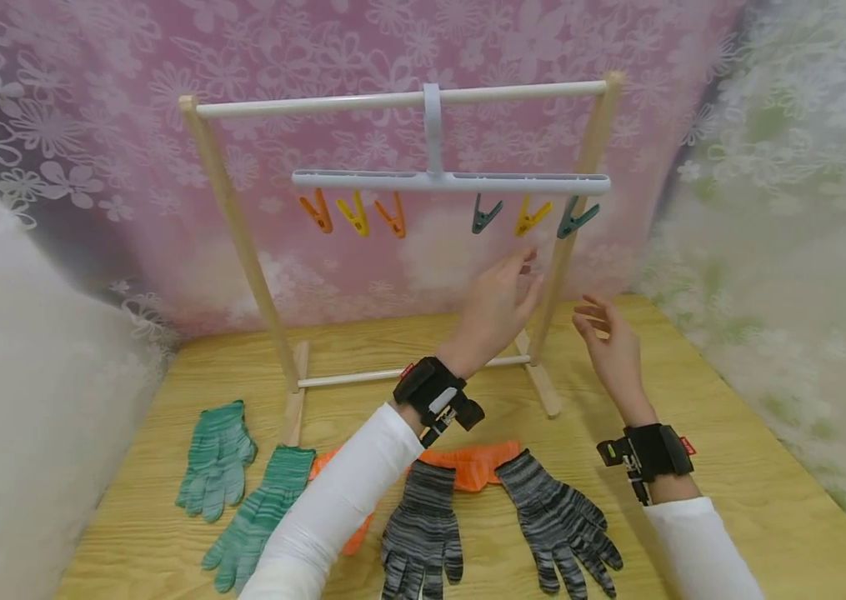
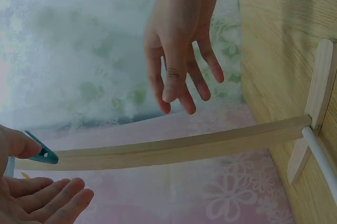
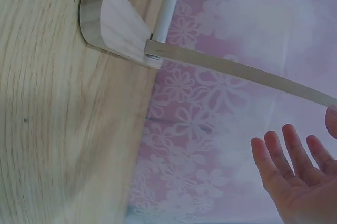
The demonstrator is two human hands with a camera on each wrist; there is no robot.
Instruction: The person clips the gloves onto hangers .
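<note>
My left hand (image 1: pixel 493 308) is raised below the right-hand clips, its fingers loosely extended and holding nothing. Lower and further right, my right hand (image 1: pixel 610 346) hangs in the air with relaxed fingers, also holding nothing. A light grey hanger (image 1: pixel 362 180) hooks over the top bar of a wooden rack. Under it hang several clips, among them an orange clip (image 1: pixel 316 212), a yellow clip (image 1: pixel 532 217) and a dark green clip (image 1: pixel 576 219). In the left wrist view, a teal clip (image 2: pixel 43 150) appears beside the left thumb; contact is unclear.
The rack's wooden post (image 1: pixel 238 233) and low bar (image 1: pixel 351 378) stand on the wooden table (image 1: pixel 655 367). Green gloves (image 1: pixel 216 462), striped grey gloves (image 1: pixel 423 525) and orange knitted fabric (image 1: pixel 475 465) lie in front, the orange partly hidden by my left sleeve.
</note>
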